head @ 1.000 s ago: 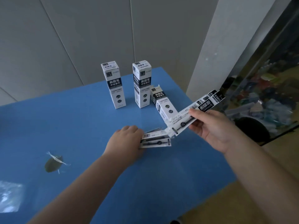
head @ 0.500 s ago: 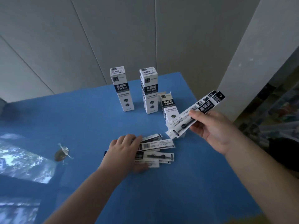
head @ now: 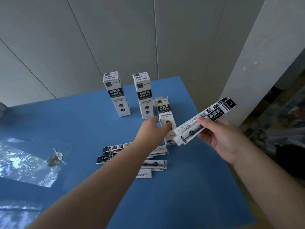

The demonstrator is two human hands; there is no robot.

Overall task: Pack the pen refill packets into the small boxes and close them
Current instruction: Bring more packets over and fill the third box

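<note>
Three tall white boxes with black labels stand on the blue table. The left box and the middle box have their tops shut. The nearest box has its top flaps open. My left hand reaches to that open box, thumb on its front and fingers at its left side. My right hand pinches a few refill packets held slantwise in the air just right of the box. Several more packets lie loose on the table under my left forearm.
A small dark object lies on the table at the left beside a bright window reflection. The table's right edge runs past my right wrist, with floor and clutter beyond. Grey wall panels stand behind the boxes.
My left hand has left the loose packets on the table and moved up and forward to the open box. My right hand still holds its packets in about the same place.
</note>
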